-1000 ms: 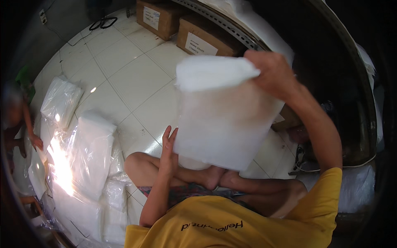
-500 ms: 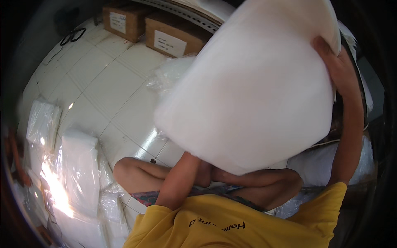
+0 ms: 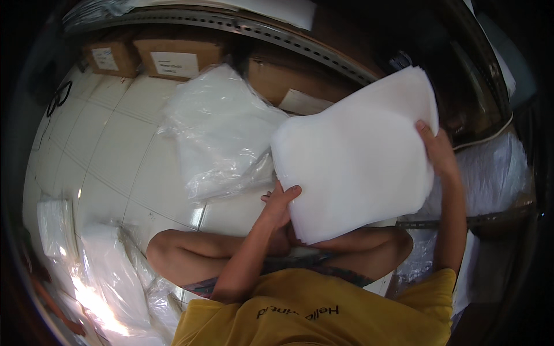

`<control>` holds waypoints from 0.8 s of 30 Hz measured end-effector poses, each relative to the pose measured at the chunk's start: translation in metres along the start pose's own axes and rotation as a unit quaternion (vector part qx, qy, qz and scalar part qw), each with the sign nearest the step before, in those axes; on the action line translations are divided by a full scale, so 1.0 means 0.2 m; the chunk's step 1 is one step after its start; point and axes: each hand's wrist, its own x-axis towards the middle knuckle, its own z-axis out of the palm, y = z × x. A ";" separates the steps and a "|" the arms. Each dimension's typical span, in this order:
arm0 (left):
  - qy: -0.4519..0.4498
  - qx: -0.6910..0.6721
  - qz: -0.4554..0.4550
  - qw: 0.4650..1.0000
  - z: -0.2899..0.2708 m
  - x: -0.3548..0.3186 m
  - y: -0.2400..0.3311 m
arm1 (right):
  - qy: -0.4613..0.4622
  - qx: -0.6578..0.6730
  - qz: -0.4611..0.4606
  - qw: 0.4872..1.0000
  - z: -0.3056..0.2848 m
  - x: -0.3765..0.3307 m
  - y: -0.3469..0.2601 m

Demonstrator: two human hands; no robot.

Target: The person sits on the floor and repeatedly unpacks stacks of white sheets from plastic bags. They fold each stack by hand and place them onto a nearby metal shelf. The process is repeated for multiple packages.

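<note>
A thick stack of white sheets (image 3: pixel 358 158), thin and flexible, is held up over my crossed legs and curves slightly. My left hand (image 3: pixel 280 205) grips its lower left edge, thumb on top and fingers underneath. At the stack's right edge my right hand (image 3: pixel 437 147) holds on the same way, its thumb on the upper face and its fingers hidden behind. To the left of the stack, a large clear plastic bag (image 3: pixel 228 135) with whitish contents lies on the floor, partly covered by the stack's edge.
Cardboard boxes (image 3: pixel 179 55) stand under a perforated metal shelf rail (image 3: pixel 265 36) at the back. Plastic-wrapped white bundles (image 3: pixel 112 271) lie at the near left on the tiled floor (image 3: pixel 124 155). Another wrapped pack (image 3: pixel 490 179) rests at the right. Dark looped straps (image 3: pixel 59 99) lie far left.
The stack has come down and flattened out from a raised, curved position. Both hands still hold it. The view has shifted, showing more of the plastic bag and the shelf.
</note>
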 end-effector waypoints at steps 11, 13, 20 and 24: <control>0.046 0.428 0.092 0.898 0.10 0.47 -0.10 | 0.082 0.220 0.115 0.965 0.40 -0.23 1.11; 0.020 0.472 0.186 0.862 0.17 0.55 -0.12 | 0.145 0.278 0.091 0.945 0.43 -0.30 1.19; 0.027 0.532 0.250 0.809 -0.02 0.82 -0.38 | 0.126 0.302 0.028 0.944 0.77 -0.42 1.62; 0.068 0.526 0.215 0.820 -0.13 0.86 -0.45 | 0.136 0.352 0.046 0.925 0.85 -0.42 1.58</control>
